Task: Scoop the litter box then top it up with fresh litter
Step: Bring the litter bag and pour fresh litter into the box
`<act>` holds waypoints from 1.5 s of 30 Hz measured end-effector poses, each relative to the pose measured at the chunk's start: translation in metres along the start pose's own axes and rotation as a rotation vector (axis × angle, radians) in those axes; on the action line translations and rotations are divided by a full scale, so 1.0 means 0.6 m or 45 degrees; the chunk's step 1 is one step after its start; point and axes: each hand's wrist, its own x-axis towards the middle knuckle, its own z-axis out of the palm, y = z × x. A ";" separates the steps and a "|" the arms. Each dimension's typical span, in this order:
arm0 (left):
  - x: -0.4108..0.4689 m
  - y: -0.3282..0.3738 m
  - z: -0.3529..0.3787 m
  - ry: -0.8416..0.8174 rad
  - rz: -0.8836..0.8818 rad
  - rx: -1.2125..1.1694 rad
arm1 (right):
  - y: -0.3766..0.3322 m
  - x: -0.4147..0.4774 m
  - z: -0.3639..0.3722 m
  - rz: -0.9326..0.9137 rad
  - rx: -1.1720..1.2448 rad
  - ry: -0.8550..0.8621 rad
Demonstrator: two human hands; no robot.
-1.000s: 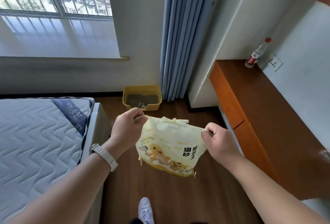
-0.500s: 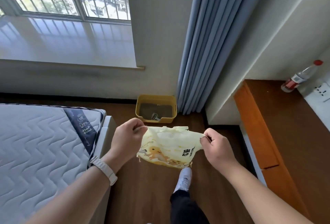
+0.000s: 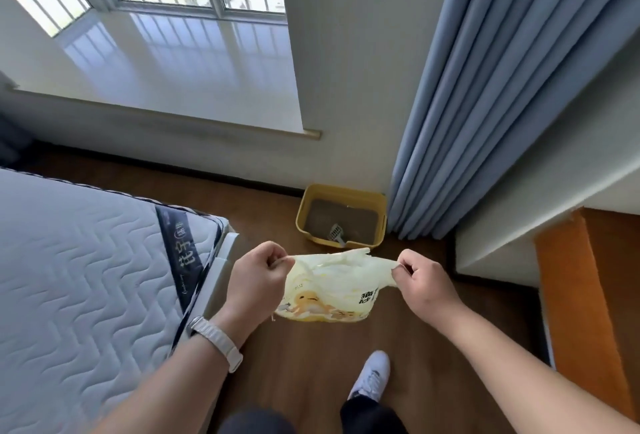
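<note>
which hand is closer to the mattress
Left. The left hand holds the litter bag right beside the mattress corner; the right hand holds the bag's other end, farther out over the floor.

Open floor (image 3: 311,368) lane to the litter box (image 3: 346,188), hemmed in left and right.
Bare floor runs ahead to the box, open on top, a scoop (image 3: 335,233) lying in its near part. The mattress (image 3: 86,277) blocks the left, the white wall step (image 3: 502,243) and orange bench (image 3: 588,295) the right; the blue curtain (image 3: 485,104) hangs just beside the box's right wall. The litter bag (image 3: 332,281) hangs across the lane.
</note>
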 end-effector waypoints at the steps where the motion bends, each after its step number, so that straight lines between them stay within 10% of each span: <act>1: 0.010 0.003 0.006 0.005 -0.017 -0.005 | 0.002 0.017 -0.004 -0.005 -0.011 -0.010; 16: 0.220 -0.025 0.086 -0.098 -0.027 -0.144 | 0.026 0.178 0.043 0.113 -0.103 0.177; 30: 0.391 -0.281 0.306 -0.336 0.009 0.024 | 0.234 0.333 0.301 0.381 -0.122 0.052; 45: 0.509 -0.534 0.589 -0.057 -0.023 -0.060 | 0.512 0.491 0.574 0.264 0.039 0.026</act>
